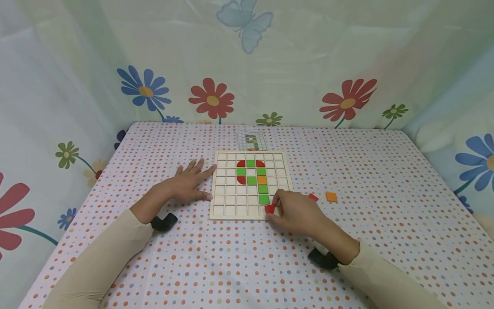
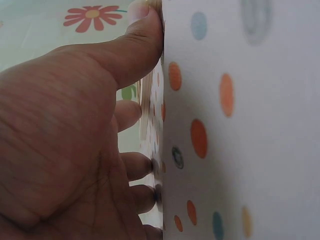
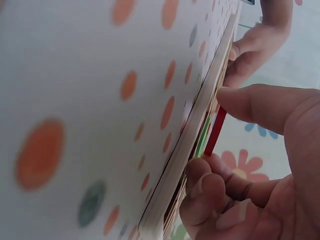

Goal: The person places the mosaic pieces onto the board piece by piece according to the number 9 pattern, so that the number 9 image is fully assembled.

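A pale wooden grid board [image 1: 225,200] lies on the table with several green, red and orange tiles set in a figure-nine shape. My right hand [image 1: 297,212] is over the board's lower right and pinches a red tile [image 1: 269,209] between thumb and fingers. In the right wrist view that red tile [image 3: 216,130] stands tilted above the board, close to a green tile [image 3: 202,137]. At the board's left edge my left hand [image 1: 187,184] is spread, its thumb and index fingertip right at the rim. The left wrist view shows this hand [image 2: 65,135] with its fingertips down at the table.
Right of the board lie an orange tile [image 1: 331,196] and a red tile [image 1: 313,197], partly behind the right hand. A pattern card [image 1: 262,139] showing a similar figure lies beyond the board's far edge. A dotted cloth [image 1: 193,262] covers the table, and a flowered curtain hangs behind.
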Tool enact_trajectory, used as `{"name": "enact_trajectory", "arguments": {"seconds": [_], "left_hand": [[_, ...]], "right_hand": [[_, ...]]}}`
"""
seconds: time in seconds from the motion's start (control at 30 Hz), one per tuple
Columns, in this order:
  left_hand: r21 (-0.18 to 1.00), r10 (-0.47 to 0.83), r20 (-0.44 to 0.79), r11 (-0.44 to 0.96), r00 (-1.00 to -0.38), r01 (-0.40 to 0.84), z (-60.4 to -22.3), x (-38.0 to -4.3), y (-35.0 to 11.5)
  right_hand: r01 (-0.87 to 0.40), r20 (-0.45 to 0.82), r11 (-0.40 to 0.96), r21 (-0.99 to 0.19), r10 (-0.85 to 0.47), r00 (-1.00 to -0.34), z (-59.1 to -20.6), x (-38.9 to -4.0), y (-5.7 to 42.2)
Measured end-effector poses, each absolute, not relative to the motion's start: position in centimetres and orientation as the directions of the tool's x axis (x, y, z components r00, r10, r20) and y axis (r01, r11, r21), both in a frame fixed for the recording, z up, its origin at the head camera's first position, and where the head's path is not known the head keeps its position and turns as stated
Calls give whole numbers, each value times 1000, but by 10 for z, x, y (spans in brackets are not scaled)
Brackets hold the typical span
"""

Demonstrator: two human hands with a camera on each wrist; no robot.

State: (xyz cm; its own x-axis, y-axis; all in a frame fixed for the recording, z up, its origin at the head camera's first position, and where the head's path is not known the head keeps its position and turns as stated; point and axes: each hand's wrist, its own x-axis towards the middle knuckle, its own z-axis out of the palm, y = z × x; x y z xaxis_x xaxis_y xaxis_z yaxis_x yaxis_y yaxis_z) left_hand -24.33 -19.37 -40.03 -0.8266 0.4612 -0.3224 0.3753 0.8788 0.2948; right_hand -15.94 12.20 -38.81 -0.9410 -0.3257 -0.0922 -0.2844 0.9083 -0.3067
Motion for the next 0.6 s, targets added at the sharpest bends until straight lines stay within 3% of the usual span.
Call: {"name": "enact_trajectory", "arguments": {"seconds": [0.6], "left_hand": [[299,464,-317,877,-827,377,-401,-243,-195]], "right_hand": [[-257,-124,932,-255,-295,-948,-387,-160,110]]}}
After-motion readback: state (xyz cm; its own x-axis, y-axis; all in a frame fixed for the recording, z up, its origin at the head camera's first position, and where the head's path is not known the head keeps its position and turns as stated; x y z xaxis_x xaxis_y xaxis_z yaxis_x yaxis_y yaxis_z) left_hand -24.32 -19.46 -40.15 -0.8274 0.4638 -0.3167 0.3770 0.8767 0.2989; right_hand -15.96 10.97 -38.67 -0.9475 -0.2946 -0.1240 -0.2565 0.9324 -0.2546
